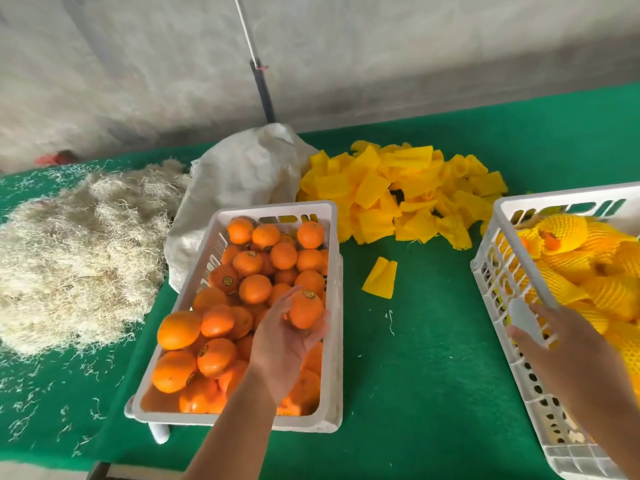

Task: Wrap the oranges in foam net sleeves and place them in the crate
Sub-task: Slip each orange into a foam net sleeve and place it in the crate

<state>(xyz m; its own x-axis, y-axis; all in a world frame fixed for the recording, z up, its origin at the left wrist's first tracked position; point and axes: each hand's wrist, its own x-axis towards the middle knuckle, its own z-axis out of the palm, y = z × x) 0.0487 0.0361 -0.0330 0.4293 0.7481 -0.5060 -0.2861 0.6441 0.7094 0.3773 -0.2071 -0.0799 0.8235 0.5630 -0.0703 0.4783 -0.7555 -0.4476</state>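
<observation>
left hand (284, 344): palm up over the near crate, fingers curled round one bare orange (305, 309), sticker on top
right hand (568, 355): fingers straight, resting on the left rim of the right crate, grasping nothing
left crate (330, 306): white plastic, on the tabletop, filled with unwrapped oranges (221, 327)
right crate (498, 268): white plastic, holds oranges in yellow foam net sleeves (588, 271)
sleeve pile (401, 188): yellow, loose heap behind and between the crates
single sleeve (380, 277): lies flat on the tabletop, just right of the left crate
tabletop (415, 358): green cover
straw heap (76, 251): pale shredded fibre, far left
sack (242, 181): white woven, behind the left crate
</observation>
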